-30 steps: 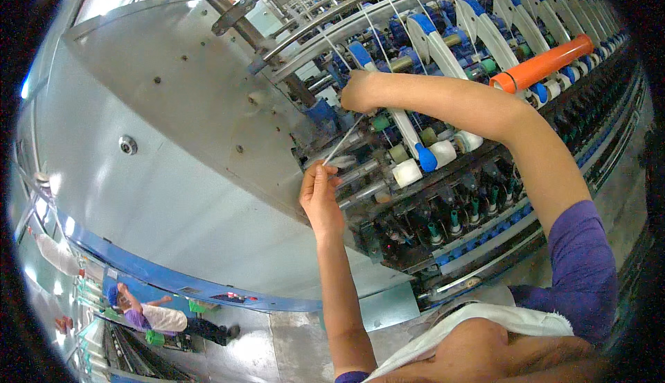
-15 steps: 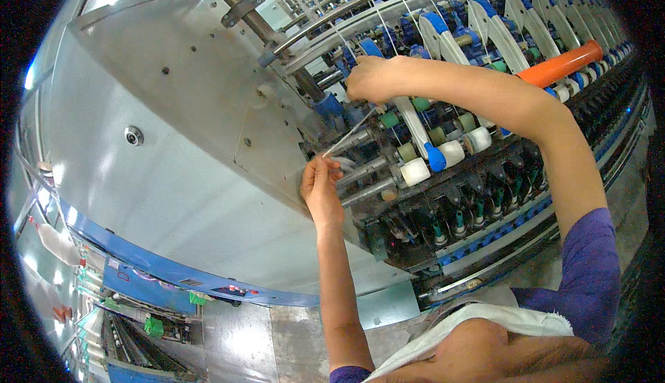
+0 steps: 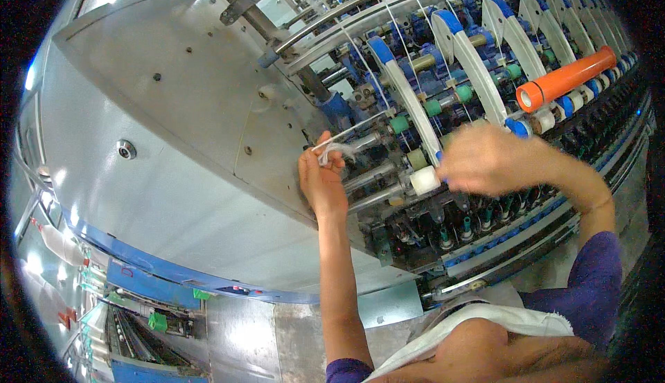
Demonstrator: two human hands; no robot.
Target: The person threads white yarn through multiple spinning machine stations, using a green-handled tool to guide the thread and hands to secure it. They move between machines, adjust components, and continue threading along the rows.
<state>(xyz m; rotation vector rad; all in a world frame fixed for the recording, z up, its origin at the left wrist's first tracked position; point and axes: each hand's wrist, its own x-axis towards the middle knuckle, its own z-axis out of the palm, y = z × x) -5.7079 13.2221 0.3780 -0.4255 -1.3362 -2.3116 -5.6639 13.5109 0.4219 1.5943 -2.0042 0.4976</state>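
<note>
My left hand point(image 3: 324, 175) is closed on loose white fibre roving point(image 3: 335, 150), pinched between thumb and fingers beside the grey end panel. A taut stretch of the white strand runs from it up right toward the first green roller point(image 3: 399, 124). My right hand point(image 3: 488, 160), smeared by motion, is curled at the blue-tipped lower end of the first pressure arm point(image 3: 413, 99); blue shows on either side of its fingertips. Just left of those fingers sits a white roller point(image 3: 424, 181). The hand covers the rollers behind it.
An orange tube point(image 3: 566, 79) lies across the pressure arms at right. The large grey panel point(image 3: 159, 127) fills the left. Below the rollers stands a row of dark spindles with green tops point(image 3: 466, 228). White strands descend from above. Another machine point(image 3: 138, 321) stands at lower left.
My right hand has moved down and right, from the top of the first pressure arm to its lower end. My left hand stays near the panel; more loose fibre shows at its fingers.
</note>
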